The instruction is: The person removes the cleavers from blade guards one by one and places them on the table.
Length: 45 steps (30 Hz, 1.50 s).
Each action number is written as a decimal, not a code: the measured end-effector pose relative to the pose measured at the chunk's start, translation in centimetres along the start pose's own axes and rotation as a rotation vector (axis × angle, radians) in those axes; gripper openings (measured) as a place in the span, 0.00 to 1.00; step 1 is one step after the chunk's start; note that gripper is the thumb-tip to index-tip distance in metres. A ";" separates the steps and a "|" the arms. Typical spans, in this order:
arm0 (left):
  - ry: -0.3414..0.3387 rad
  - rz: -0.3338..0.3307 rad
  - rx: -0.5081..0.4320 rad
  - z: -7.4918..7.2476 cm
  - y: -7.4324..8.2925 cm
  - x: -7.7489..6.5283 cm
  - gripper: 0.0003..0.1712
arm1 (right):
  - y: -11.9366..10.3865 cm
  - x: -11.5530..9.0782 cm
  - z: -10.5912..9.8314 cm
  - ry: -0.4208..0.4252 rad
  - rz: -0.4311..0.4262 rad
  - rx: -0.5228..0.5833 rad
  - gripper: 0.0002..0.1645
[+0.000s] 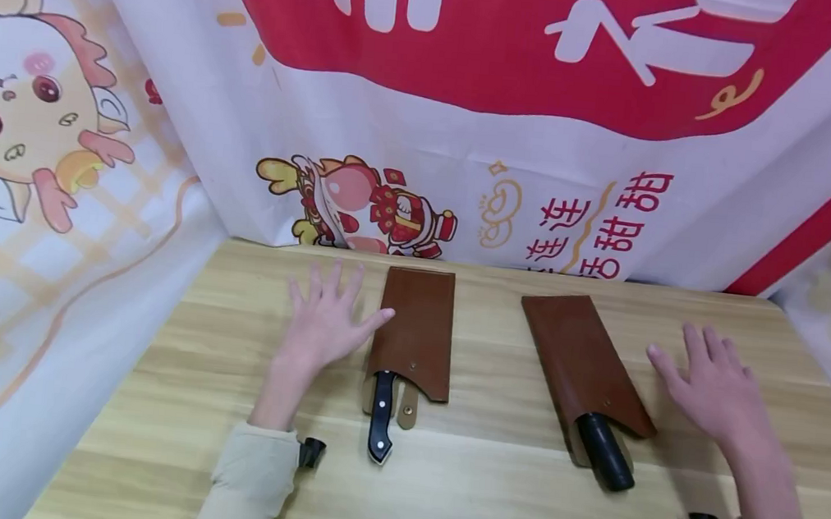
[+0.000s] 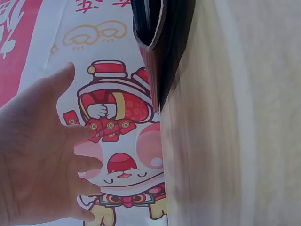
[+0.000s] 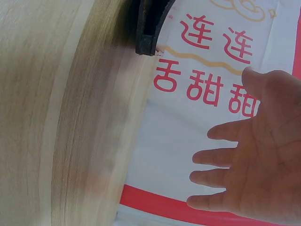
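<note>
Two brown leather knife sheaths lie on the wooden table. From the left sheath (image 1: pixel 416 317) sticks a black riveted knife handle (image 1: pixel 381 421), pointing toward the person. The right sheath (image 1: pixel 581 356) lies aslant, with a thicker, plain black handle (image 1: pixel 605 451) coming out of its near end. My left hand (image 1: pixel 324 322) has its fingers spread just left of the left sheath, the thumb overlapping its edge in the head view. To the right of the right sheath, my right hand (image 1: pixel 715 393) is held with straight fingers. Both hands hold nothing.
A snap strap (image 1: pixel 408 407) shows at the left sheath's mouth. Behind the wooden table (image 1: pixel 469 495) hangs a printed white and red cloth (image 1: pixel 411 135); another printed cloth (image 1: pixel 125 267) hangs at the left. Dark wrist-worn pieces (image 1: pixel 311 453) show by both cuffs.
</note>
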<state>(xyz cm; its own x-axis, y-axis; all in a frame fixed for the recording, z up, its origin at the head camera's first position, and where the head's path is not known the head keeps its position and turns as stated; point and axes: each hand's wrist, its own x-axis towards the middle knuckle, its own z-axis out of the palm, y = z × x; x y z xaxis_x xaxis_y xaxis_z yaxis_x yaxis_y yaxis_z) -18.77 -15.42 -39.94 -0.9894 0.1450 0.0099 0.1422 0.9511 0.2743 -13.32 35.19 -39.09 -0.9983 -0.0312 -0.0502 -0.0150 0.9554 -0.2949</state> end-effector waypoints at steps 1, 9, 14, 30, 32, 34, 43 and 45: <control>-0.004 0.000 -0.006 0.1 0.0 0.0 0.56 | -0.1 -0.1 0.0 -0.003 0.001 0.001 0.54; -0.021 -0.064 -0.239 -0.3 -0.2 0.3 0.50 | -1.5 0.2 0.1 0.088 -0.050 0.126 0.47; 0.018 -0.097 -0.447 -0.1 -0.8 0.7 0.43 | -2.9 0.2 0.1 0.156 -0.062 0.175 0.42; 0.001 -0.216 -0.792 1.3 -0.8 1.1 0.36 | -8.2 -0.4 -0.4 0.289 -0.086 0.260 0.32; 0.001 -0.211 -0.816 1.2 -0.7 1.2 0.36 | -8.9 -0.3 -0.4 0.286 -0.085 0.262 0.32; -0.011 -0.212 -0.851 1.2 -0.7 1.3 0.36 | -9.5 -0.3 -0.4 0.286 -0.089 0.263 0.33; -0.050 -0.325 -1.060 1.6 -0.8 1.4 0.30 | -13.6 0.2 0.6 0.362 -0.222 0.305 0.23; -0.068 -0.333 -1.099 1.7 -0.8 1.4 0.30 | -14.6 0.3 1.0 0.367 -0.232 0.303 0.21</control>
<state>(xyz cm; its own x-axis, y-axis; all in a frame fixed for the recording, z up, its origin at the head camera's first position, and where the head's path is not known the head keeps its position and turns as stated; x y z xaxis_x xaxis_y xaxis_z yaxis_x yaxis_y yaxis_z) -20.25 -15.51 -41.79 -0.9644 -0.0227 -0.2636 -0.2628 0.1978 0.9444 -13.38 20.97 -35.79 -0.9257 -0.0754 0.3707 -0.2754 0.8062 -0.5236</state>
